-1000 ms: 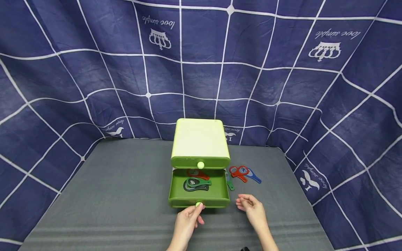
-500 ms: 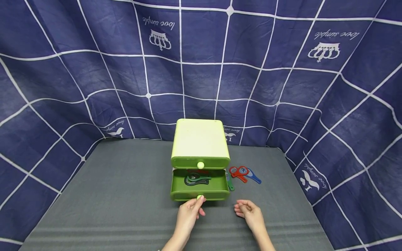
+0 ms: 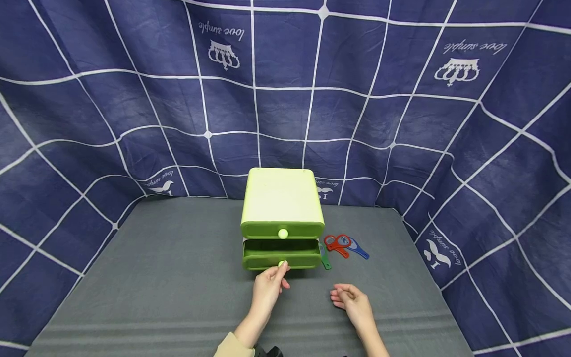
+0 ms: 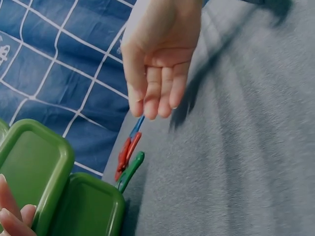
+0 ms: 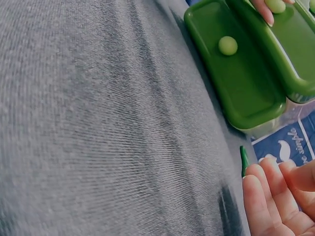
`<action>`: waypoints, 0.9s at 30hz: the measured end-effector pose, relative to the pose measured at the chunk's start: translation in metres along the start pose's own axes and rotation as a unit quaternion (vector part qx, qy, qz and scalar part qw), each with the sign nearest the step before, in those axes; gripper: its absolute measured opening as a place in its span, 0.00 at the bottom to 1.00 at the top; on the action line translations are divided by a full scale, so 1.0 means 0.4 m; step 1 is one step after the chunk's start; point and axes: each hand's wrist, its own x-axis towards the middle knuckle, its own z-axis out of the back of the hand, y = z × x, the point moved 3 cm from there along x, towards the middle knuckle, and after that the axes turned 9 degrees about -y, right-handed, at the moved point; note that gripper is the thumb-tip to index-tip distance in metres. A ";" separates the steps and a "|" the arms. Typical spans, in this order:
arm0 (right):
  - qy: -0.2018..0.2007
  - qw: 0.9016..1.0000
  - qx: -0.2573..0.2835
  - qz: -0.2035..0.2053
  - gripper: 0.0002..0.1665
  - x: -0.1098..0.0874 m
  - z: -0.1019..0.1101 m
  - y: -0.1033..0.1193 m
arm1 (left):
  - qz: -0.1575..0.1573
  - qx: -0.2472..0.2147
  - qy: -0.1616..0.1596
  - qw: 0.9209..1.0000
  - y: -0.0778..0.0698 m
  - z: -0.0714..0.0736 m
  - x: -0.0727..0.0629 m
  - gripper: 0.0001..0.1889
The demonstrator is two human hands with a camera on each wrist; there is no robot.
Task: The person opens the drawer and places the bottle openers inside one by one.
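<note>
Left hand [image 3: 267, 290] pinching knob [image 3: 280, 264] of lower drawer [image 3: 282, 257], part-drawn. From there: right hand [image 3: 352, 305] just past 3 o'clock, fingers loosely curled, idle; lime-green box [image 3: 283, 198] at 12; red [image 3: 343, 252], blue [image 3: 360, 252] and green ring-headed tools [image 3: 327, 263] at 2. Grey cloth [image 3: 156, 277] underneath, creased toward 6. Navy, white-gridded curtain [image 3: 285, 114] rising from 10 to 2, crown prints inverted.

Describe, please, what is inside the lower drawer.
In the lower drawer, only dark green inner surfaces show. Its front hides part, and the upper drawer covers the back; contents there cannot be seen.
</note>
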 end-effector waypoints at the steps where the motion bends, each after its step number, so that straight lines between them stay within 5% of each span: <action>1: 0.000 1.000 -0.001 -0.001 0.15 0.000 0.000 -0.002 | -0.001 -0.001 -0.001 1.000 -0.001 -0.003 0.006 0.23; 27: 0.005 1.000 -0.003 -0.028 0.15 -0.009 0.007 -0.013 | 0.020 -0.016 0.000 1.000 -0.022 -0.017 0.096 0.24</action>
